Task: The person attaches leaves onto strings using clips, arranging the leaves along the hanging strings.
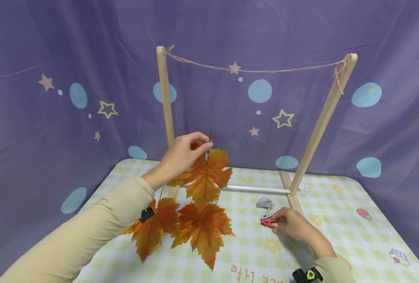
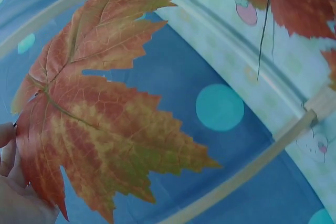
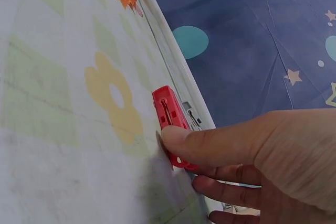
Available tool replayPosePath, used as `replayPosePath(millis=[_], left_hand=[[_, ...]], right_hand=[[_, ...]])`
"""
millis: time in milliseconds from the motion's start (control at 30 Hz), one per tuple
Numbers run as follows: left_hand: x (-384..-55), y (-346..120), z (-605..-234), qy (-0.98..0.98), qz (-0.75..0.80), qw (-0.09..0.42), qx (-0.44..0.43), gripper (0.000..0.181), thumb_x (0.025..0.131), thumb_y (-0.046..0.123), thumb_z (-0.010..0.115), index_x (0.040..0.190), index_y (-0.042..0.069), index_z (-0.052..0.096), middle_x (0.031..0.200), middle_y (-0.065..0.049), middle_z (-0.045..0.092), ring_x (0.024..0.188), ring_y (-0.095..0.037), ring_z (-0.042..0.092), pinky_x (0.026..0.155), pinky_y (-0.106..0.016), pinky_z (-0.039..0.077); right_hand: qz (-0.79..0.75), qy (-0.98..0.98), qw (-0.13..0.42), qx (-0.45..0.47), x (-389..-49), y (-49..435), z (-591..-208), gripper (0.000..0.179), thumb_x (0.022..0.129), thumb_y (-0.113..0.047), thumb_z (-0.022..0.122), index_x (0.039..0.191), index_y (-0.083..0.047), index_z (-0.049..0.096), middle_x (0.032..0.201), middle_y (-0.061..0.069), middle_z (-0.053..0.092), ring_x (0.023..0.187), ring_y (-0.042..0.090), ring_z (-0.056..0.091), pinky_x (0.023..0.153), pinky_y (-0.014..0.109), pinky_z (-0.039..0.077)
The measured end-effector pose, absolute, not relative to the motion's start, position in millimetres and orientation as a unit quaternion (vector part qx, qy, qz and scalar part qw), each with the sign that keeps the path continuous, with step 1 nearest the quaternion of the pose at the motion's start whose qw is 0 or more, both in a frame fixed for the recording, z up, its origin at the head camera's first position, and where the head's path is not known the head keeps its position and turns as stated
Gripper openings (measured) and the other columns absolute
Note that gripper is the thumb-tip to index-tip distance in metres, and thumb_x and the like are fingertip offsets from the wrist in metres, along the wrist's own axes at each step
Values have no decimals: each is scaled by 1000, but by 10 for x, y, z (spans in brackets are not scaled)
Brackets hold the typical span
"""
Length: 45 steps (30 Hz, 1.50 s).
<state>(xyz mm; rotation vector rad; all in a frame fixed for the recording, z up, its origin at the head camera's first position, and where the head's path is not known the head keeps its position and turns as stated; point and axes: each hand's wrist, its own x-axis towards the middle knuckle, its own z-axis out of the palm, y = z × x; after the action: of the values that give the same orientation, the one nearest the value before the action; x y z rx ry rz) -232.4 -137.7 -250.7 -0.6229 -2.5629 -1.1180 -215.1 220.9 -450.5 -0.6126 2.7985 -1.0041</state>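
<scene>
Purple curtain point(image 1: 124, 55) behind, left hand point(image 1: 184, 155) pinches a leaf point(image 1: 206, 180), likely flimsy, best held by its stem point(image 1: 208, 158); right hand point(image 1: 296, 226) pinches a clip point(image 1: 267, 223).

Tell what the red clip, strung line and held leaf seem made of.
Red clip: probably plastic, smooth with a slight shine, evenly coloured.
Strung line: likely natural-fibre twine, matt and tan, with loose ends at its knots.
Held leaf: perhaps printed cloth, fairly dull, given its blotchy colours and crisp veins; a real leaf isn't ruled out.

Left hand point(image 1: 182, 154) high, right hand point(image 1: 296, 225) low, both in a pinch.
</scene>
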Motion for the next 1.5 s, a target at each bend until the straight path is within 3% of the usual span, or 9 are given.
replayPosePath(millis=[200,467,800,1100,1267,1500], left_hand=[[-2434,-1479,-2372,-896,-357,172,-201,19,100,34,61,109,19,70,101,5,71,88,-13,64,74,-36,49],[-2572,-1576,-2207,-894,-356,206,-175,24,99,36,62,112,17,71,101,3,72,91,-15,65,78,-38,49],[-2753,-1630,-2017,-898,-326,225,-193,26,99,37,62,113,18,72,98,2,72,84,-15,63,70,-38,44],[-2846,-1696,-2004,-895,-338,218,-195,24,100,33,62,114,17,72,97,1,71,79,-17,60,66,-38,44],[-2896,-1705,-2026,-888,-350,222,-197,24,99,33,62,114,17,73,101,-1,73,88,-17,65,74,-38,48],[-2963,-1712,-2023,-885,-357,224,-199,25,99,35,62,113,17,73,104,-1,73,95,-17,66,79,-38,50]], right_hand=[[-321,922,28,-212,-2167,2177,-4506,25,73,-6,85,95,-3,73,83,-2,58,72,12,47,63,29,41],[-321,921,39,-216,-2112,2186,-4468,25,74,-6,85,97,-1,74,83,-2,58,72,13,47,63,28,41],[-334,917,58,-209,-2030,2202,-4319,18,85,-1,74,101,0,69,94,4,68,83,20,64,71,30,53],[-288,937,15,-198,-1930,2095,-4083,17,93,-7,68,110,-5,68,104,1,66,85,14,60,71,34,51],[-277,941,-3,-195,-1939,2056,-3877,22,99,-14,62,118,-5,67,107,1,65,90,14,60,76,38,51],[-273,925,-88,-250,-2085,1901,-3670,26,98,-20,65,120,-8,67,102,-4,63,84,10,59,70,35,50]])
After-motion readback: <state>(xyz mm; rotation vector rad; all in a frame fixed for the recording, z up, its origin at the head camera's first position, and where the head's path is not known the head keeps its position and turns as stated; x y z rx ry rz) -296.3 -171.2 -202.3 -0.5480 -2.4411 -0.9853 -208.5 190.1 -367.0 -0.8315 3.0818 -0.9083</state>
